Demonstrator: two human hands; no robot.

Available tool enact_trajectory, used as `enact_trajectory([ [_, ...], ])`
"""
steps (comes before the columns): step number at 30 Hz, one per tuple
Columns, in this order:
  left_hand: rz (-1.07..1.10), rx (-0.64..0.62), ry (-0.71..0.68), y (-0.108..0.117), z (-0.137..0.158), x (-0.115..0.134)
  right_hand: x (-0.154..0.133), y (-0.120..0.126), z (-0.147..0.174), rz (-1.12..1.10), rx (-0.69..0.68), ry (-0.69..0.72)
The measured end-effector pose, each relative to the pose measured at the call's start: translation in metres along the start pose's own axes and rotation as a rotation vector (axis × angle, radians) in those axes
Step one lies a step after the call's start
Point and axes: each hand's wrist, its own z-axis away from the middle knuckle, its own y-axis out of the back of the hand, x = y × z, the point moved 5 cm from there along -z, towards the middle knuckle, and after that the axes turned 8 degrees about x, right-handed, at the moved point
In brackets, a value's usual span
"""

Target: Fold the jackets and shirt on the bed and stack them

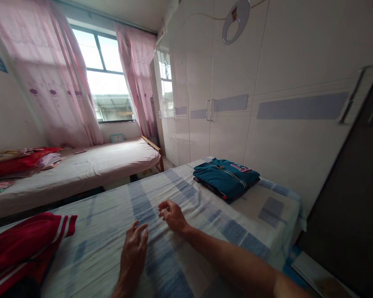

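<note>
Head cam: our L hand is open, fingers loosely bent, above or on the blue-and-white sheet; can't tell re: contact. Our R hand, just beside it, is also open, fingers half-curled. We've a folded teal garment on the sheet beyond R hand, nr the wardrobe; red garment w/ white stripes lies far L.

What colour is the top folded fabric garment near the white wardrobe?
The top folded fabric garment is mainly dark teal, best seen in the head view.
</note>
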Motion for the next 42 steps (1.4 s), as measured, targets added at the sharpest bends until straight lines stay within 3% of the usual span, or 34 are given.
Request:
enact_trajectory([
  [3,-0.004,0.003,-0.015,-0.001,0.000,-0.001,0.007,-0.018,0.009,0.090,-0.067,0.104],
  [8,-0.025,0.010,-0.054,-0.002,0.000,-0.002,0.003,-0.026,0.023,0.379,-0.194,0.357],
  [20,-0.085,-0.002,-0.115,-0.002,0.003,0.005,-0.001,-0.022,0.021,0.447,-0.186,0.342],
  [28,-0.071,-0.017,-0.053,0.005,0.011,0.028,-0.001,-0.024,0.020,0.381,-0.251,0.379],
  [38,-0.048,-0.011,-0.026,0.006,0.015,0.030,0.004,-0.023,0.012,0.365,-0.298,0.414],
  [42,-0.025,-0.014,-0.043,0.024,0.002,0.034,0.006,-0.023,0.010,0.356,-0.300,0.407],
])
